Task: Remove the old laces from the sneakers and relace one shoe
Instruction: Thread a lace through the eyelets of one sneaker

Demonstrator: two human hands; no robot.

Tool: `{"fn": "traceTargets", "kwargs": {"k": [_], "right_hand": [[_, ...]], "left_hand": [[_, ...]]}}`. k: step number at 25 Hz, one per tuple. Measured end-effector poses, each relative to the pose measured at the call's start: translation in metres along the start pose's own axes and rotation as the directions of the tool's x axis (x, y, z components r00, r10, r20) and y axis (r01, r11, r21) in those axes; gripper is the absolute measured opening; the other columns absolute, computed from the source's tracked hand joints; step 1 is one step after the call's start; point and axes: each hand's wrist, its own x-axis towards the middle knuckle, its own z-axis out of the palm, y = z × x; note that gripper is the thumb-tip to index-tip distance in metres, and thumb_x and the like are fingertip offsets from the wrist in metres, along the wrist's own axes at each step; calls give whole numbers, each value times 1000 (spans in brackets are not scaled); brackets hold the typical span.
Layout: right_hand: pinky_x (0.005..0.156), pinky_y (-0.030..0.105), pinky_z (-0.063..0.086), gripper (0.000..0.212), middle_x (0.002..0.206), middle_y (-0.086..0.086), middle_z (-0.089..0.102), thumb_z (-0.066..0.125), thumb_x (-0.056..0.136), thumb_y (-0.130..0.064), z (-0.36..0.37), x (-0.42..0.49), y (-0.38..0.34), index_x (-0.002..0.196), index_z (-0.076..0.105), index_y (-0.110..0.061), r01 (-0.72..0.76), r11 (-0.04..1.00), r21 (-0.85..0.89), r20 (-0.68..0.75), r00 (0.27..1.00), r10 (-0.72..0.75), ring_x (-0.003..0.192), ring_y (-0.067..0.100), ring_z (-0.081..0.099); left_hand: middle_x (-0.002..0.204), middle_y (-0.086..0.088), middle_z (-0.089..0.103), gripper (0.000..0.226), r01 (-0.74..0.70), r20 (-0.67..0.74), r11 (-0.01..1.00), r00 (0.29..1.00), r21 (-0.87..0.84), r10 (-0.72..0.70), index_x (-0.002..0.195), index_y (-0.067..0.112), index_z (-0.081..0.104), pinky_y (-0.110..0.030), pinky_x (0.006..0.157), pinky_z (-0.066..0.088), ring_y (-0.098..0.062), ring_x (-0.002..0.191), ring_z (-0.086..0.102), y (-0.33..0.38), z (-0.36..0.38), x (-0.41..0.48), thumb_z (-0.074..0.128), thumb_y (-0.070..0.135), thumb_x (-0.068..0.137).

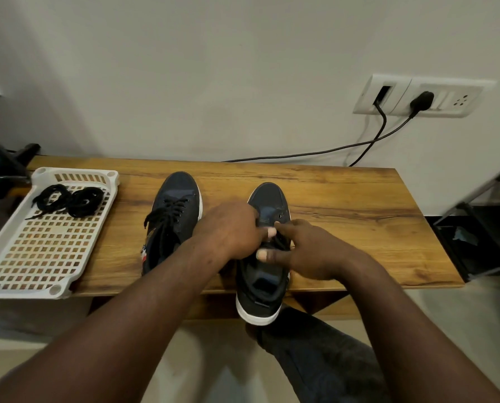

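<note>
White tray beside laced sneaker

Left hand, right hand: pinch grips

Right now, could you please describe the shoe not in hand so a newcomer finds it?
On the wooden table, look right of the white tray. The left shoe stands there, toe to the wall. Unlike the right shoe, it lies fully on the table, laced to the toe.

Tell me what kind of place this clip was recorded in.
Likely a room at home: a wooden table against a plain wall, a wall socket plate with plugs, and a white plastic tray of black laces.
</note>
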Motion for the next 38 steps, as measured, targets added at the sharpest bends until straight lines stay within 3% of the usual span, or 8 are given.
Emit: {"fn": "traceTargets", "kwargs": {"k": [3,8,11,13,19,24,29,38], "right_hand": [[91,40,55,51,116,8,74,52,103,-58,-1,7,5,114,75,-14,24,976,217,-269,962,36,107,24,67],[74,36,56,19,87,-10,70,71,96,-48,15,41,4,91,70,-29,22,981,195,-570,816,95,85,13,65],[71,33,53,28,79,-7,71,72,96,-41,19,54,1,74,69,-25,69,943,326,-563,815,135,78,14,65],[71,37,55,34,75,-1,73,72,97,-43,22,58,-2,74,74,-18,63,915,399,-537,825,178,76,17,68],[62,34,51,32,73,-3,75,76,92,-42,27,72,-18,69,77,-20,12,831,556,-437,855,279,69,17,66],[83,49,63,15,77,-2,77,78,85,-20,27,87,-17,70,79,-18,-11,737,676,-365,863,348,84,21,74],[89,52,61,17,86,-2,78,76,88,-13,33,87,-10,72,76,-21,34,700,713,-357,878,321,91,22,75],[89,52,61,10,89,0,78,76,92,-15,38,87,-7,83,78,-17,72,730,680,-389,879,276,91,23,75]], "left_hand": [[85,1,73,32,57,-157,932,980,-359,-120,80,24,72,-32,68,51,-20,82,67,-7,-10,6,60,42,104],[93,-1,78,26,81,-197,786,948,-613,-250,112,24,67,-34,68,64,-12,69,75,-14,-10,10,59,4,99],[107,-3,75,38,99,-198,794,943,-600,-267,132,21,64,-42,80,64,-21,84,75,-19,-6,13,58,4,99],[102,3,76,25,89,-192,786,947,-611,-257,117,21,74,-42,87,63,-19,90,73,-22,-2,15,60,9,101],[83,4,77,17,103,-149,823,964,-559,-222,81,23,76,-29,60,55,-19,69,72,-33,2,21,74,26,97],[86,7,78,14,104,-137,854,970,-509,-200,78,20,78,-23,52,53,-15,56,73,-37,-5,27,76,17,92],[74,4,74,14,100,-158,923,973,-372,-169,79,17,78,-39,70,65,-18,68,74,-38,-8,26,76,18,92],[75,5,71,18,24,-222,964,971,-264,-85,79,19,75,-40,80,62,-18,73,68,-43,-4,31,71,22,96]]}}
